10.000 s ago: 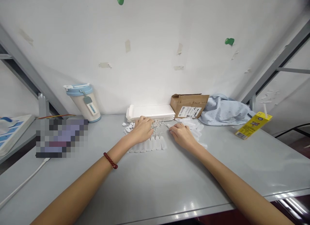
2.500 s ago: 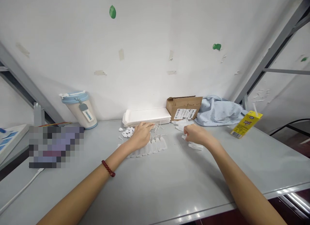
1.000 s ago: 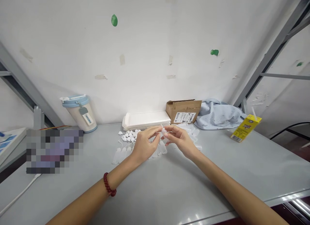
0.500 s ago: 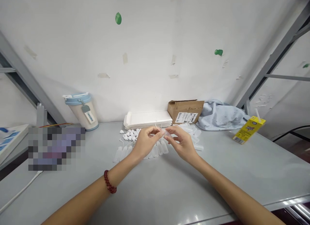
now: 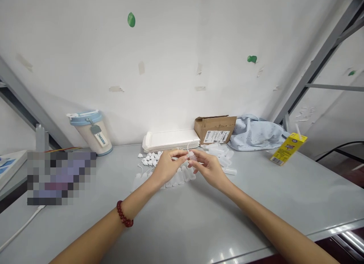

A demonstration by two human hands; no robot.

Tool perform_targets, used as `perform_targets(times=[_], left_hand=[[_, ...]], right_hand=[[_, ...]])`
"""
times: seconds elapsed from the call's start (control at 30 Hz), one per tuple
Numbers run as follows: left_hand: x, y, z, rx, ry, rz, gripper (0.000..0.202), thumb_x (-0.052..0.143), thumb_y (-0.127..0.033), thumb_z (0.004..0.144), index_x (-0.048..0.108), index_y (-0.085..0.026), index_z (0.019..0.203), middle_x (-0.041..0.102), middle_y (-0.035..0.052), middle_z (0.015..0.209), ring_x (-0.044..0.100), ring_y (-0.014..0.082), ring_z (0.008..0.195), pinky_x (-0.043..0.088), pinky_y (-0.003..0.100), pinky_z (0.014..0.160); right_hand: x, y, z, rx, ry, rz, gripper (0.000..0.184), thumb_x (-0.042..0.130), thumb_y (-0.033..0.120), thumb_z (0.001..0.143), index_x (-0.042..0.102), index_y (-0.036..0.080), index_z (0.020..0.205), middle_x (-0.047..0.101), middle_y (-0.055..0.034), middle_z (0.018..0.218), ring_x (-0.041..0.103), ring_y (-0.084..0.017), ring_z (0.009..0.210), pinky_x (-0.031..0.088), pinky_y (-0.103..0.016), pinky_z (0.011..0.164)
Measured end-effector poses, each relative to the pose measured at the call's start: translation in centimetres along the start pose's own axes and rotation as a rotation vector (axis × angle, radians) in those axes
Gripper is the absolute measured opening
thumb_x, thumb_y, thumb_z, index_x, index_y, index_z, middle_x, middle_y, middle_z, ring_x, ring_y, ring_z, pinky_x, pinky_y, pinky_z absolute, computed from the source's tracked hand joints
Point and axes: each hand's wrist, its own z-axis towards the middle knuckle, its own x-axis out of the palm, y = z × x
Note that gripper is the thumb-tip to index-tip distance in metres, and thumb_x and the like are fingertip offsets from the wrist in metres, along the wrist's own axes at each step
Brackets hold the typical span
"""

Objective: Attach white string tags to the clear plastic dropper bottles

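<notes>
Translucent plastic, light, probably slick: my left hand (image 5: 165,170) and right hand (image 5: 209,170) both pinch the small bottle (image 5: 191,156) by its body near the table's (image 5: 199,222) far edge.

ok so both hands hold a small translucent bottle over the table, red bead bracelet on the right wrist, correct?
Not quite: the red bead bracelet is on the left wrist, not the right, as the head view shows. The rest stands: the left hand and right hand hold a small translucent bottle between their fingertips over the table.
</notes>
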Motion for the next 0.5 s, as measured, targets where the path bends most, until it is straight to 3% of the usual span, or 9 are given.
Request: perform_targets(times=[0.1,0.23,0.5], left_hand=[[0.5,0.3,-0.2,0.152,-0.160,0.235,0.030,0.054,-0.023,0.078,0.062,-0.017,0.106,0.063,0.0095,0.107,0.056,0.0244,0.100,0.045,0.039,0.085],[1.0,0.3,-0.6,0.486,-0.069,0.432,0.037,0.055,-0.020,0.079,0.054,-0.017,0.116,0.058,0.0101,0.117,0.046,0.0248,0.113,0.040,0.041,0.095],[2.0,0.9,-0.1,0.549,-0.015,0.591,0.032,0.062,-0.023,0.078,0.056,-0.020,0.109,0.061,0.0086,0.112,0.046,0.0277,0.110,0.040,0.044,0.090]], right_hand=[[-0.2,-0.1,0.3,0.061,-0.035,0.013,0.038,0.062,0.043,0.074,0.061,0.016,0.101,0.061,-0.0059,0.086,0.066,-0.019,0.071,0.054,-0.029,0.051],[-0.4,-0.1,0.5,0.142,-0.044,0.088,0.040,0.066,0.043,0.071,0.060,0.014,0.098,0.061,-0.0044,0.080,0.066,-0.019,0.070,0.053,-0.027,0.049],[-1.1,-0.3,1.0,0.205,-0.025,0.120,0.032,0.066,0.042,0.071,0.060,0.014,0.085,0.064,-0.0044,0.076,0.067,-0.019,0.070,0.050,-0.023,0.045]])
